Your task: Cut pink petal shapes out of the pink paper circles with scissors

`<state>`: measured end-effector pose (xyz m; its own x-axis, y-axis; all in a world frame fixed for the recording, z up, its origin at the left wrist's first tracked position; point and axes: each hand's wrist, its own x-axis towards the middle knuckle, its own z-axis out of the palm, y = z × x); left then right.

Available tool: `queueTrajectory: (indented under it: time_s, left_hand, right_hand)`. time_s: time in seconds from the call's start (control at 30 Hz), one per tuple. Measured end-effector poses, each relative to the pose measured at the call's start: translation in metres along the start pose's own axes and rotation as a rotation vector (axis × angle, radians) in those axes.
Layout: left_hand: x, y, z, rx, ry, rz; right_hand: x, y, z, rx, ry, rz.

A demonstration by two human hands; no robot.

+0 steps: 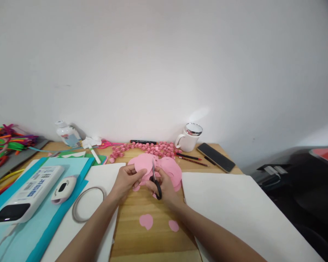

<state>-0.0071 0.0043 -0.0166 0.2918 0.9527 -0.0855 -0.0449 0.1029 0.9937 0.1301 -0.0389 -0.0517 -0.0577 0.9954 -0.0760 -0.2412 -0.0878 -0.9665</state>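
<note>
Both bare forearms, left forearm (91,227) and right forearm (218,236), rise obliquely from the lower margin of the head view and converge toward its middle, the wrists nearly in line with them. The left grip (128,180) is closed in a pinch, its thumb (141,175) reaching inward above curled fingers. The right grip (165,185), just beside it and apart, is partly closed, with index finger bent and thumb (152,186) directed toward the left grip.
</note>
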Motion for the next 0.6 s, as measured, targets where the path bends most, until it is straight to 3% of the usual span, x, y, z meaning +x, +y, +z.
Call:
queueTrajectory:
  time_s: [0.2, 0.43, 0.6]
  left_hand:
    - [0.0005, 0.0002, 0.0002, 0.016, 0.003, 0.004]
    - [0.0011, -0.0017, 0.0001, -0.114, -0.047, 0.026]
    - [0.0004, -0.0002, 0.0008, -0.037, 0.022, 0.012]
  right_hand:
    - [0.0002, 0.0016, -0.0004, -0.042, 0.006, 0.001]
    - [-0.0028, -0.0033, 0.0016, -0.052, 0.006, 0.016]
    - [-0.0052, -0.0036, 0.0046, -0.031, -0.023, 0.034]
